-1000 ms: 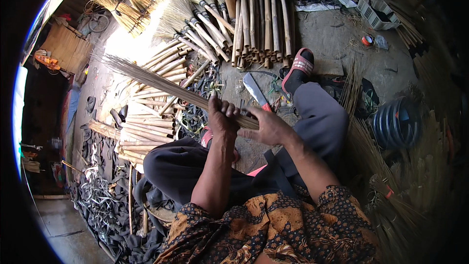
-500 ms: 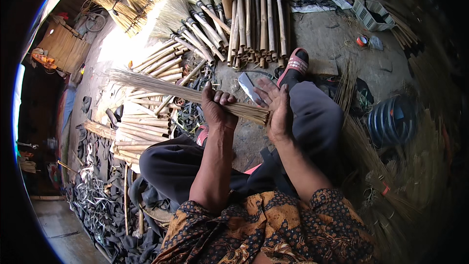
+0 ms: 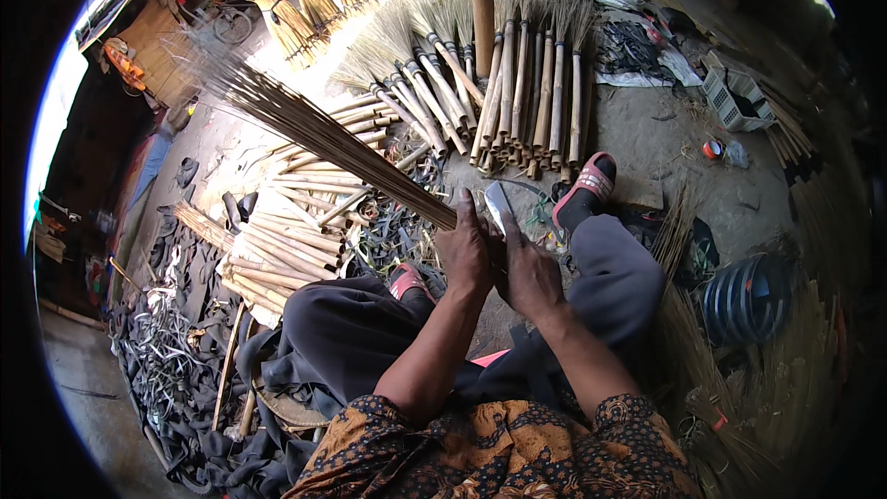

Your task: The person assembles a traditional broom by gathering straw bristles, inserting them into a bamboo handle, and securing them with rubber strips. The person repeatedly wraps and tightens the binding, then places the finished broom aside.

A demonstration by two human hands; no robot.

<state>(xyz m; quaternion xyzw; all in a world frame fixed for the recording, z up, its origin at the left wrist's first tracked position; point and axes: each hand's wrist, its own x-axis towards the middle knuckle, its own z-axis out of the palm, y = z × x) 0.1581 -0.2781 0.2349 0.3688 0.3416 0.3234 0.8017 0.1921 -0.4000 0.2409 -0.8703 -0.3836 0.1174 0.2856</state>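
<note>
My left hand [image 3: 465, 254] is closed round the lower part of a bundle of long thin broom bristles [image 3: 342, 150], which slants up and left with its fine tips fanned out. My right hand [image 3: 533, 273] is pressed against the left one, its fingers curled at the cut end of the bundle; the hands largely hide that end. Just beyond my thumbs a pale flat blade-like piece [image 3: 498, 205] shows, lying on the ground. Both hands are above the floor between my bent knees.
Finished brooms with bamboo handles [image 3: 508, 102] lie in rows around an upright post [image 3: 481, 9]. Loose bamboo handles [image 3: 286, 245] are piled at the left, beside dark rubber strips [image 3: 185, 370]. At the right are a pale crate [image 3: 736, 100], a coiled blue strap roll [image 3: 747, 298] and more bristles [image 3: 767, 388].
The bristle bundle has tilted more steeply, its cut end now lower. My right hand has gone from an open palm at that end to curled fingers beside my left hand. The view has shifted.
</note>
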